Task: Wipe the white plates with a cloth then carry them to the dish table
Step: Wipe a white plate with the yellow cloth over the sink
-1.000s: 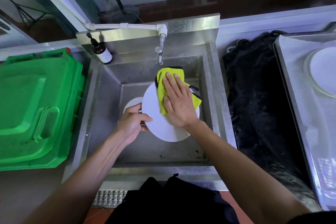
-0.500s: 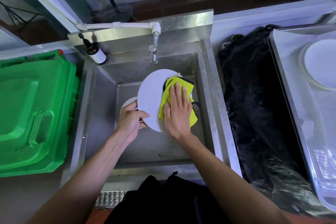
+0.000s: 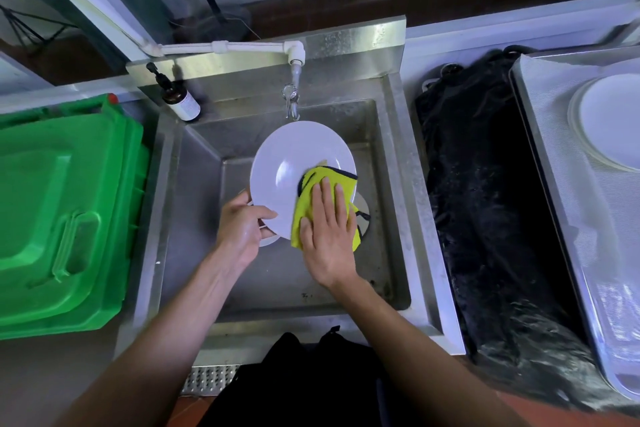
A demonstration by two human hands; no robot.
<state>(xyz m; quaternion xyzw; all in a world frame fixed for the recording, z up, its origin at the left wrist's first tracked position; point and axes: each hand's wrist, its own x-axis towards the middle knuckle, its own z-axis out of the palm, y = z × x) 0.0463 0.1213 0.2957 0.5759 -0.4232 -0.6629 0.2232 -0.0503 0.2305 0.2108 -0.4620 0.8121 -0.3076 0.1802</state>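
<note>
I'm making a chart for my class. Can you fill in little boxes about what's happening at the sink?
left hand: grips the white plate's rim
right hand: presses a yellow cloth flat on the plate
place: over the metal sink, below the tap
other plates: stacked on the tray at right
left side: green bin

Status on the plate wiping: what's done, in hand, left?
Done: white plates already sit stacked on the metal tray at right. In hand: left hand grips the rim of a round white plate over the steel sink; right hand presses a yellow cloth on it. Left: carrying it over, plus another plate beneath.
</note>
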